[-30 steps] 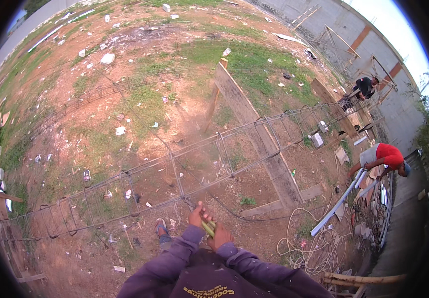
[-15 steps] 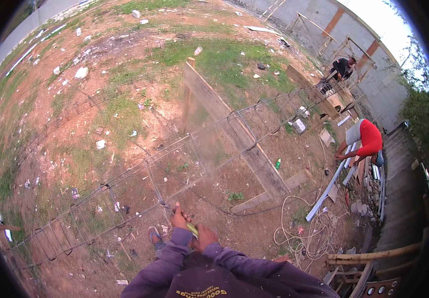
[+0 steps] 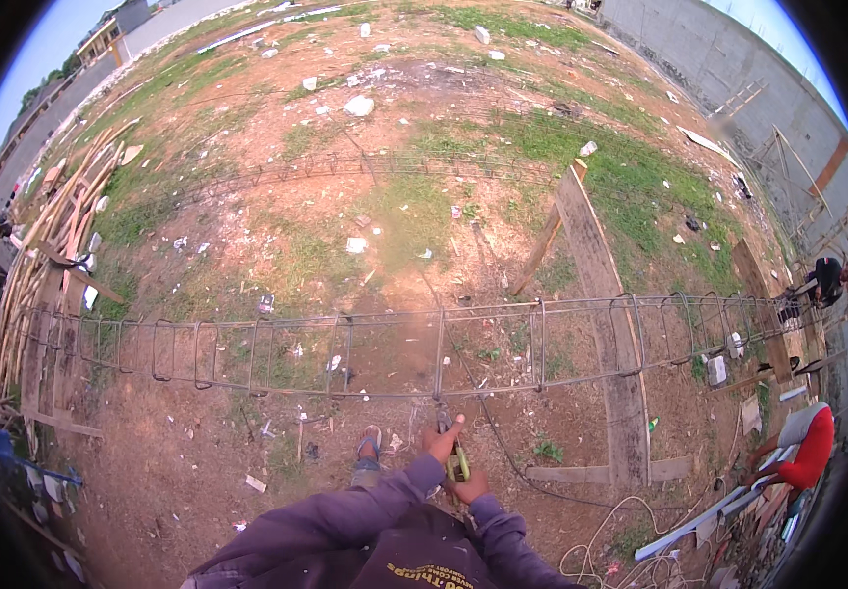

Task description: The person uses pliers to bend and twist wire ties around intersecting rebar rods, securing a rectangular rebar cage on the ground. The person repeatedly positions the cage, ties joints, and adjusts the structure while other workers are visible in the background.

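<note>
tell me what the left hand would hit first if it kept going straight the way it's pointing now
Most likely the rebar cage: the left hand points up and forward at the lower bar and upright tie just ahead of it. Depth is hard to judge in this fisheye view, so take this as likely.

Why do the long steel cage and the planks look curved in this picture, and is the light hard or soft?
In the head view, the fisheye lens bends straight edges toward the rim, so the steel cage and the long plank bow; the corners are black. The light is soft and even, with no sharp shadows or glare. The left hand and right hand, by a yellow-green tool, look small and slightly soft.
</note>
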`<state>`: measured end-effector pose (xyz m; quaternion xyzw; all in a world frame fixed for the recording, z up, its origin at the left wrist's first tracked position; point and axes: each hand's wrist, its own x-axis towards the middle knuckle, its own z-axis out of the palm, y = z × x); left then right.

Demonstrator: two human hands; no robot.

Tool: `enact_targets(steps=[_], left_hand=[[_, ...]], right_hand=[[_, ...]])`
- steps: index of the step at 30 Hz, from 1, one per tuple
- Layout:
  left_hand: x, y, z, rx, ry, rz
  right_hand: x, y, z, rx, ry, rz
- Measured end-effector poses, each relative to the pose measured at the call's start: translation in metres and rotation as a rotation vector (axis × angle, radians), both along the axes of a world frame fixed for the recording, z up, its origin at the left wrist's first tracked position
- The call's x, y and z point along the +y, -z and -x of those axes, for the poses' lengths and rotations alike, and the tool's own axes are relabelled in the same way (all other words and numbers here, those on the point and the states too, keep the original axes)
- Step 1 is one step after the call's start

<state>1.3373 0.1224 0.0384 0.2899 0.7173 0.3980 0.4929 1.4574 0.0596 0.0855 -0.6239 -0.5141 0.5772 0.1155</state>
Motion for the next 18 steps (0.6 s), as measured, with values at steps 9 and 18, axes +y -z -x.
enact_targets(steps=[9,18], left_hand=[[-0.026,-0.104,0.027,-0.109,0.263,-0.268],[-0.005,-0.152,0.066,0.552,0.198,-0.623]], right_hand=[[-0.019,-0.057,-0.012,0.896,0.155,0.422],[-0.015,-0.094,-0.033,0.441,-0.022,0.31]])
